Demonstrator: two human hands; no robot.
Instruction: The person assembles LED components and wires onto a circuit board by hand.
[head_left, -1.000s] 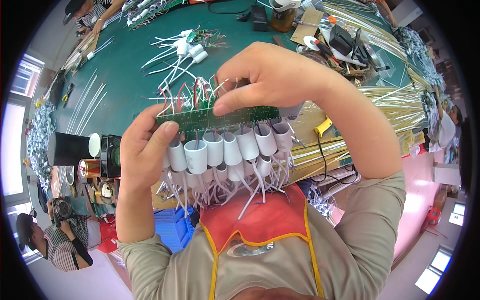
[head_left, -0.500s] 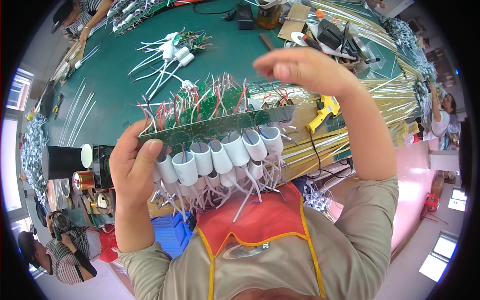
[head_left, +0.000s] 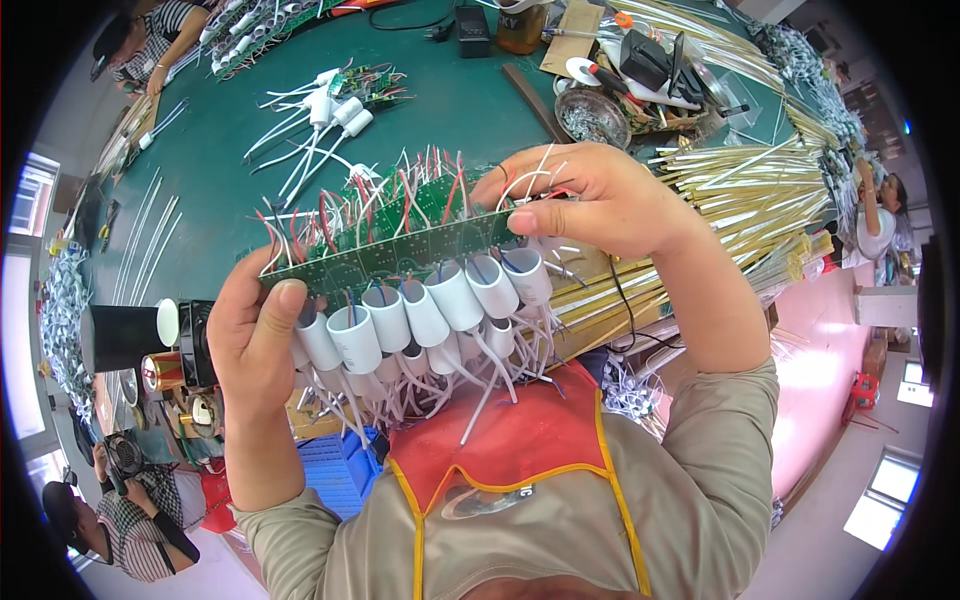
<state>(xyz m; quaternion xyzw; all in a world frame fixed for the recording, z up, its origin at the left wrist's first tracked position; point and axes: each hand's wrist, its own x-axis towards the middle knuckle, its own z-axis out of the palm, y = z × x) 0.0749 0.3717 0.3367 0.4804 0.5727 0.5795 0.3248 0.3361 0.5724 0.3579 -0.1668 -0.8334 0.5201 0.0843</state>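
Observation:
I hold a long green circuit board panel level over the green table, close to my chest. My left hand grips its left end and my right hand grips its right end, thumb on the near edge. A row of white cylindrical caps with white wires hangs from the panel's near side. Red and white wires stick up from its far side.
More white caps with small boards lie further back on the table. A bundle of pale yellow tubes lies at right. A black cylinder and small fans stand at left. Tools and a metal dish sit at the back. Other people are at the edges.
My right hand came down from above the panel and took hold of its right end. The panel tilted slightly and now sits a little lower in view.

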